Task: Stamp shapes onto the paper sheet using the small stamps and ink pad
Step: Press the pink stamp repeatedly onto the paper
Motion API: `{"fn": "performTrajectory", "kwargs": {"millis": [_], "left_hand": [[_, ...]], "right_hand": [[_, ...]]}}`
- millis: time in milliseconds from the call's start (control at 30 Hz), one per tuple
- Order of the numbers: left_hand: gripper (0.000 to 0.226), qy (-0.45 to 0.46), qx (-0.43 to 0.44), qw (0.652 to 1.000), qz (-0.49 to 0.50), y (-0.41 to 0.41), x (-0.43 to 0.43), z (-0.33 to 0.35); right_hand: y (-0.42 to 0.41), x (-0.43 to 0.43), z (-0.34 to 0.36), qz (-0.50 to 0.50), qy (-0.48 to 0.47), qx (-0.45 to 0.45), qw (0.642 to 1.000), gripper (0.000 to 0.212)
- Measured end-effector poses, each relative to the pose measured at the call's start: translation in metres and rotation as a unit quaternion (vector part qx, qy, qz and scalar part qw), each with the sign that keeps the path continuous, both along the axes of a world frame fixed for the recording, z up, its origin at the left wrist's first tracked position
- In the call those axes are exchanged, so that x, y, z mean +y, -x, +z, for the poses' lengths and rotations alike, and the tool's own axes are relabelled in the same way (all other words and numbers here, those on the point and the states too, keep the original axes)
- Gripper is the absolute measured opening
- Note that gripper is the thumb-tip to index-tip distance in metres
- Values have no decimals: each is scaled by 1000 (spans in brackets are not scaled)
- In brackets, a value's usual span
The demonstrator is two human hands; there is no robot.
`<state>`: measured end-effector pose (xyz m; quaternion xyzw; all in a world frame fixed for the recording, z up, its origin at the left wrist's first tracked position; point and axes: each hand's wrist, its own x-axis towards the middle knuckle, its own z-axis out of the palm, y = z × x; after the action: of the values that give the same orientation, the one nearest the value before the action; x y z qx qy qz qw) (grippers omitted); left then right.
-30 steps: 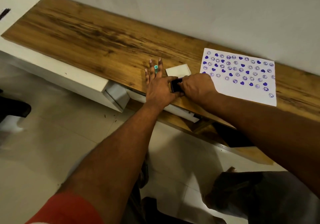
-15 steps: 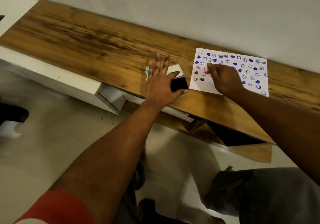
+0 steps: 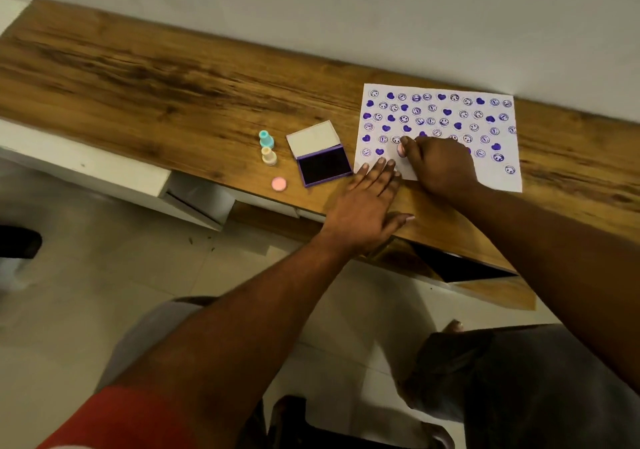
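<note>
A white paper sheet point(image 3: 485, 171) covered with several purple hearts and smiley prints lies on the wooden desk point(image 3: 156, 84). My right hand point(image 3: 440, 166) is closed on a small pink stamp point(image 3: 400, 150), pressing it on the sheet's lower left area. My left hand point(image 3: 367, 206) lies flat, fingers spread, its fingertips on the sheet's near left corner. The ink pad point(image 3: 323, 164) stands open left of the sheet, its white lid tipped back. A teal stamp point(image 3: 266, 139) and a cream stamp point(image 3: 268, 156) stand left of the pad.
A round pink cap point(image 3: 278, 183) lies near the desk's front edge. A white drawer unit point(image 3: 104, 174) sits below the desk at left. The wall runs close behind the sheet. My knees and tiled floor show below.
My left hand left the ink pad and moved right onto the sheet's corner. My right hand came from the pad to the sheet and now presses lower on it.
</note>
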<state>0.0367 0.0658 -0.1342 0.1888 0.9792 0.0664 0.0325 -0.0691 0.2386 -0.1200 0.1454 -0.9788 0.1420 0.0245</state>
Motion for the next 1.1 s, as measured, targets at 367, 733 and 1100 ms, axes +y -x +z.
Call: {"fn": "performTrajectory", "kwargs": {"millis": [367,733,1100], "left_hand": [[90,-38,-35,999,-6,0,-4,-2],[88,-67,-32,997,1,0,-5,-4],[91,-63,-42,997,-2,0,-5,-2]], "right_hand": [[12,-20,49,51,-125,17,991,63],[-12,-50,37,23,-226,-40,973,48],[-5,-54,48,41,-271,-75,959,48]]}}
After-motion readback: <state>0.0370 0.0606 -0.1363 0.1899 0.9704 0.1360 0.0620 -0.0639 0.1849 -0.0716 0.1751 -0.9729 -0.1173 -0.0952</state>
